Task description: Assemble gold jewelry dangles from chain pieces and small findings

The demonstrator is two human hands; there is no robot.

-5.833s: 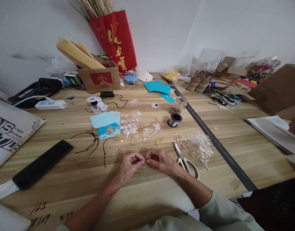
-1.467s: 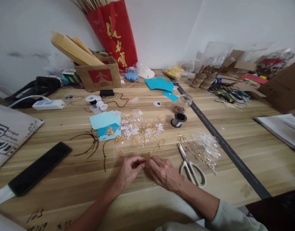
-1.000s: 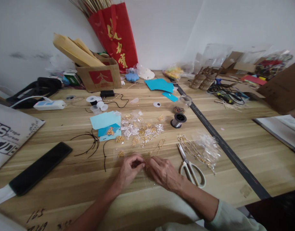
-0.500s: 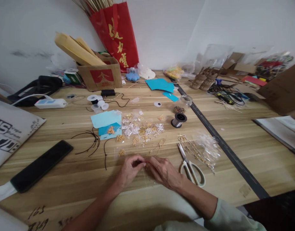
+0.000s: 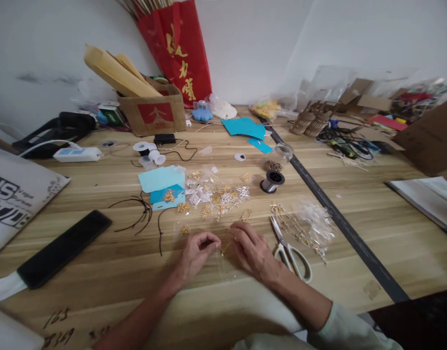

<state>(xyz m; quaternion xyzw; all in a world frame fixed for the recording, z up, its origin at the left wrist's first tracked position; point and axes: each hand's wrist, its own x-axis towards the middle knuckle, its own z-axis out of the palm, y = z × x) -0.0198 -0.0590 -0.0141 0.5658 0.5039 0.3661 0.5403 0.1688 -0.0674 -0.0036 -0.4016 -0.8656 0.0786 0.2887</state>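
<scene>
My left hand [image 5: 197, 253] pinches one end of a thin gold chain [image 5: 227, 239] between thumb and forefinger, low in the middle of the view. Just right of it, my right hand [image 5: 254, 250] is curled over the chain, its fingertips bent down; what lies under them is hidden. Small gold and silver findings [image 5: 219, 198] lie in little heaps beyond the hands, partly on clear plastic. A small gold pile [image 5: 185, 230] sits by my left hand. Scissors with white handles [image 5: 289, 253] lie right of my right hand, near longer chains [image 5: 296, 228].
A wire spool [image 5: 272, 181] stands beyond the scissors. Blue cards [image 5: 161, 179] and black cords [image 5: 145, 209] lie to the left, with a black phone [image 5: 65, 248] nearer. A cardboard box [image 5: 154, 114] and a red bag [image 5: 189, 53] stand at the back.
My hands have come apart; the right hand has moved slightly right and away from me. A bit of gold chain now shows between them.
</scene>
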